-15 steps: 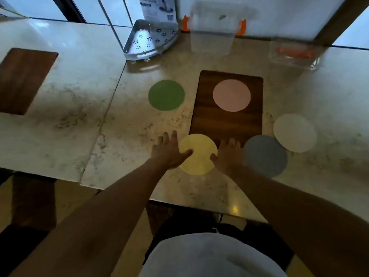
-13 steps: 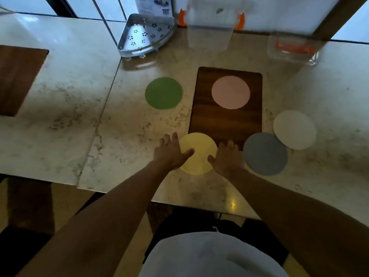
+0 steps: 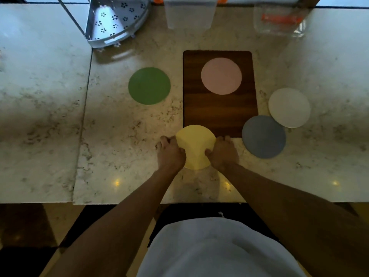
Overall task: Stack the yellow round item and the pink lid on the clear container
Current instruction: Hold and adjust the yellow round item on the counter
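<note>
Taking the wooden board (image 3: 219, 114) as landmark: its near half is bare, and the pink lid (image 3: 221, 76) lies flat on its far half. Left of it the green disc (image 3: 149, 85) lies amid open marble counter (image 3: 119, 136); right of it the grey disc (image 3: 264, 136) and white disc (image 3: 289, 107) crowd together. Beyond it, a clear container (image 3: 189, 15), a metal corner rack (image 3: 116, 21) and a second clear box (image 3: 279, 22) line the counter's far edge.

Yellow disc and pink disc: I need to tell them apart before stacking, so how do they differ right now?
The yellow disc is gripped at its sides by the left hand and right hand; the pink disc lies untouched. Yellow sits at the near edge of the wooden board, mostly on the marble; pink rests wholly on the board, farther away. Both are flat, round and similar in size.
</note>
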Demonstrator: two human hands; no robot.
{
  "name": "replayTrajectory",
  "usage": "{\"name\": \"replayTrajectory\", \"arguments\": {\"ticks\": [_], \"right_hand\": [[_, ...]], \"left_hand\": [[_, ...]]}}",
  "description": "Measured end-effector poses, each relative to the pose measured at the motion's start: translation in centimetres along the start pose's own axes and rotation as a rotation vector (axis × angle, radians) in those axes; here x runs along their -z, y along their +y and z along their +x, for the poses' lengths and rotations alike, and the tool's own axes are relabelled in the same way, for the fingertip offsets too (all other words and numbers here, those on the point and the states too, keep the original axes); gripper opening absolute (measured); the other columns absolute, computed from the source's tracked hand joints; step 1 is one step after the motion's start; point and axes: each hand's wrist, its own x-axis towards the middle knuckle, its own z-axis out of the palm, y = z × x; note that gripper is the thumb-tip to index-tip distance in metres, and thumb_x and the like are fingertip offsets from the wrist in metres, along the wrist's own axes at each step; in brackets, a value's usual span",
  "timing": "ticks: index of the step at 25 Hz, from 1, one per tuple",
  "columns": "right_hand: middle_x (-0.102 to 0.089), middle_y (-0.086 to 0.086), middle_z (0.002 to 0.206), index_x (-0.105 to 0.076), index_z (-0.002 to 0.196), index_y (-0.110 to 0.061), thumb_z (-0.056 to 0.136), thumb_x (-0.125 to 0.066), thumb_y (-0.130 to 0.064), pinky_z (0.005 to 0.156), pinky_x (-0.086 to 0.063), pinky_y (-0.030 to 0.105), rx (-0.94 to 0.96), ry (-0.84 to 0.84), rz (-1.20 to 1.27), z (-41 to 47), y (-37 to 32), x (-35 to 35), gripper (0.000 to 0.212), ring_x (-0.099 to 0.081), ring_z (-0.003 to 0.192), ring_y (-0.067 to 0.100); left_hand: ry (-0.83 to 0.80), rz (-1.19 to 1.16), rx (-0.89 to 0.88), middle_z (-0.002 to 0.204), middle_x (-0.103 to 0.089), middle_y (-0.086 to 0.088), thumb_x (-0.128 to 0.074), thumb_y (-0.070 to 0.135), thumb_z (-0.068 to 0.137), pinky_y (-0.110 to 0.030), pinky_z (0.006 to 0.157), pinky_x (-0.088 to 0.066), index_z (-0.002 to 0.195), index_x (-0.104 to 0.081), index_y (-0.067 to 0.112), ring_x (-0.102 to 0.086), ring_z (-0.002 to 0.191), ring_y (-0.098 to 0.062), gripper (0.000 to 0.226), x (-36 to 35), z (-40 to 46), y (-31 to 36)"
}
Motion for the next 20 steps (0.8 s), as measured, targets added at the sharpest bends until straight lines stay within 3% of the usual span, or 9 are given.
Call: {"name": "replayTrajectory", "arguments": {"ticks": [3,8,12,15,20], "right_hand": [[-0.043,0.015,0.129,-0.044,0.123,-0.005,0.087,-0.063,-0.033,0.091,-0.049,0.046,-0.051,0.020,0.145,-0.3,-0.5,0.0,0.049,-0.050,0.113,0.035],[-0.056,0.013,0.117,-0.047,0.113,-0.008,0.088,-0.058,-0.012,0.070,-0.044,0.033,-0.046,0.071,0.346,-0.1,0.5,0.2,0.028,-0.059,0.099,0.030],[-0.063,0.007,0.106,-0.055,0.107,-0.012,0.089,-0.060,-0.009,0.075,-0.050,0.038,-0.004,0.104,0.501,0.4,2.6,1.0,0.019,-0.059,0.097,0.025],[-0.061,-0.001,0.098,-0.057,0.106,-0.014,0.089,-0.063,-0.011,0.070,-0.045,0.032,0.006,0.123,0.619,0.9,4.9,1.7,0.018,-0.059,0.093,0.019],[-0.067,0.005,0.106,-0.060,0.112,-0.012,0.090,-0.062,-0.015,0.075,-0.047,0.035,-0.030,0.206,0.677,2.4,10.5,4.0,0.022,-0.059,0.092,0.019]], "left_hand": [[0.059,-0.099,0.070,0.124,-0.044,-0.020,-0.054,0.018,0.086,-0.046,0.092,-0.042,0.122,-0.051,0.002,-0.042,0.115,-0.038,0.040,0.3,0.3,-0.4],[0.115,-0.311,0.209,0.100,-0.063,-0.008,-0.061,0.015,0.080,-0.036,0.072,-0.049,0.106,-0.056,0.010,-0.059,0.095,-0.028,0.027,0.2,0.2,0.2],[0.115,-0.387,0.231,0.095,-0.066,-0.007,-0.065,0.011,0.080,-0.033,0.071,-0.050,0.111,-0.058,0.009,-0.063,0.089,-0.026,0.032,0.1,0.3,1.5],[0.114,-0.405,0.243,0.102,-0.070,-0.009,-0.065,0.010,0.081,-0.040,0.075,-0.057,0.115,-0.062,0.009,-0.065,0.087,-0.025,0.034,-0.5,0.7,3.7],[0.112,-0.406,0.173,0.100,-0.069,-0.003,-0.067,0.012,0.081,-0.033,0.070,-0.051,0.104,-0.070,0.013,-0.061,0.082,-0.017,0.023,-2.3,1.7,9.5]]}}
